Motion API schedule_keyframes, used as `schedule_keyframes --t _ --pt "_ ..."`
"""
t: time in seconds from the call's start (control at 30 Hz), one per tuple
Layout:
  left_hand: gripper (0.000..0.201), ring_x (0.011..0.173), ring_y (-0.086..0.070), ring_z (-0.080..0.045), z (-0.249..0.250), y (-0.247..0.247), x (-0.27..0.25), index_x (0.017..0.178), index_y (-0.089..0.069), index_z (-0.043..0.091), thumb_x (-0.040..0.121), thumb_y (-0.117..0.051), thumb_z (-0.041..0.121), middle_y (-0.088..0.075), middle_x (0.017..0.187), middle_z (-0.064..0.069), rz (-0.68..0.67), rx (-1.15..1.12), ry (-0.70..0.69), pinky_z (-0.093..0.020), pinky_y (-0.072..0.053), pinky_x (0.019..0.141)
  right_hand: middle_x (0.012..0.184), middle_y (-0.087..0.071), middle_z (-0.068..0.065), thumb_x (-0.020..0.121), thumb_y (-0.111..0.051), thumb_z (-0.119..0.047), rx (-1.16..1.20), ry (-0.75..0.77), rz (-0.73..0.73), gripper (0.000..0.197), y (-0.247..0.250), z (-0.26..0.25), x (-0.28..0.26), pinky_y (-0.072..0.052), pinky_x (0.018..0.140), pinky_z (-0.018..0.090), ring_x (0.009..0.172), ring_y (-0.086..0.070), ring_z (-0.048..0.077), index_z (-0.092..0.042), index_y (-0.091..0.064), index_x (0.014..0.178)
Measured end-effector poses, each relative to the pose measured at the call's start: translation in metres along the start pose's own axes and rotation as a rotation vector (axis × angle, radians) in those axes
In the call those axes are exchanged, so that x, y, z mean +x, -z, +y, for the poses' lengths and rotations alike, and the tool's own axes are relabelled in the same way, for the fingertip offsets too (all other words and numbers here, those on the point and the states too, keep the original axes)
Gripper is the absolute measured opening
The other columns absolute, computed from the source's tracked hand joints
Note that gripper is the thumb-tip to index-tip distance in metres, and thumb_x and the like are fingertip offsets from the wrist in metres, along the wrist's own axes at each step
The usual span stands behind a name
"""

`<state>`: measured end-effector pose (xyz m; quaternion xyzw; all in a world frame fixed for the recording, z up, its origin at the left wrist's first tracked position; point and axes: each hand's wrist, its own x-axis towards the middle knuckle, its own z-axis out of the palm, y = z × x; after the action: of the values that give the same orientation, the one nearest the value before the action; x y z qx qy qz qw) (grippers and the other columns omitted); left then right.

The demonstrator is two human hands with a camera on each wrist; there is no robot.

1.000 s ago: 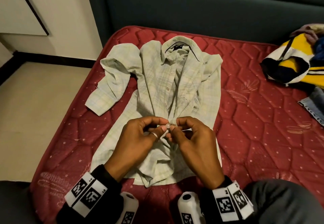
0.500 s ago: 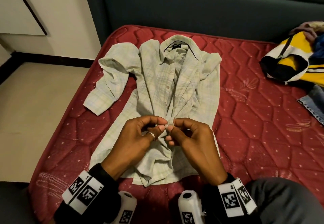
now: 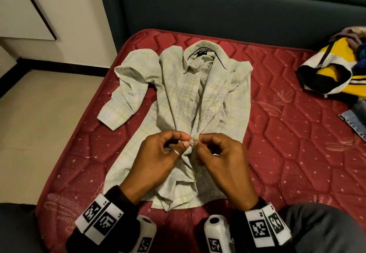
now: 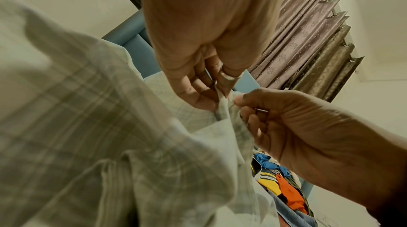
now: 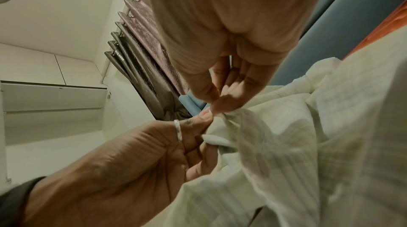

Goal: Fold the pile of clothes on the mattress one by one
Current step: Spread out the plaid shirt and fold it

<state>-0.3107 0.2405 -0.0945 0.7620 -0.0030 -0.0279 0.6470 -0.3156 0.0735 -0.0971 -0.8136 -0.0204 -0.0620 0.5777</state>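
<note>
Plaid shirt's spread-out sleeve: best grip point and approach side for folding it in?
Take the sleeve at its cuff, coming from the mattress edge on the person's left. The cuff is the free end, lying flat and apart from the shirt body, so it should lift and swing inward easily. Both the left hand and the right hand now pinch the button placket.
</note>
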Motion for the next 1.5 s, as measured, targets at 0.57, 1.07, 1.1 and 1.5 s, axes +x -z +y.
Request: schedule_keyframes --t 0.57,1.07,1.1,1.5 --pt "0.011 0.089 -0.072 -0.005 0.0025 0.0034 0.0009 0.098 -0.074 0.019 0.092 -0.068 0.012 -0.076 0.091 0.011 -0.058 0.015 -0.024 -0.021 -0.056 0.083 0.089 -0.069 -0.013 0.085 -0.078 -0.035 -0.247 0.195 -0.065 0.015 0.0068 -0.005 0.0057 -0.05 0.066 0.019 0.085 -0.066 0.007 -0.024 -0.076 0.095" --pt "0.02 0.099 -0.069 -0.005 0.0049 0.0052 0.0008 0.106 -0.073 0.027 0.097 -0.062 0.014 -0.074 0.101 0.015 -0.09 0.108 -0.03 -0.042 -0.056 0.092 0.089 -0.068 -0.008 0.089 -0.074 -0.013 -0.341 0.412 0.03 0.009 0.0024 -0.005 -0.0001 -0.049 0.067 0.017 0.077 -0.061 0.001 -0.014 -0.072 0.097" --pt "0.02 0.099 -0.069 -0.005 0.0049 0.0053 0.0006 0.107 -0.074 0.027 0.097 -0.062 0.014 -0.074 0.101 0.015 -0.091 0.112 -0.034 -0.042 -0.056 0.092 0.088 -0.068 -0.009 0.089 -0.074 -0.014 -0.342 0.401 0.029 0.008 0.0024 -0.0049 0.0003 -0.049 0.066 0.018 0.076 -0.061 0.001 -0.015 -0.072 0.096" --pt "0.02 0.092 -0.068 -0.002 0.0019 0.0042 -0.0005 0.109 -0.072 0.029 0.096 -0.064 0.016 -0.072 0.094 0.019 -0.103 0.168 -0.093 -0.026 -0.056 0.083 0.076 -0.068 -0.009 0.088 -0.071 -0.015 -0.291 0.295 -0.015 0.005 0.0022 -0.0048 0.001 -0.053 0.06 0.037 0.068 -0.065 0.01 -0.019 -0.069 0.09"
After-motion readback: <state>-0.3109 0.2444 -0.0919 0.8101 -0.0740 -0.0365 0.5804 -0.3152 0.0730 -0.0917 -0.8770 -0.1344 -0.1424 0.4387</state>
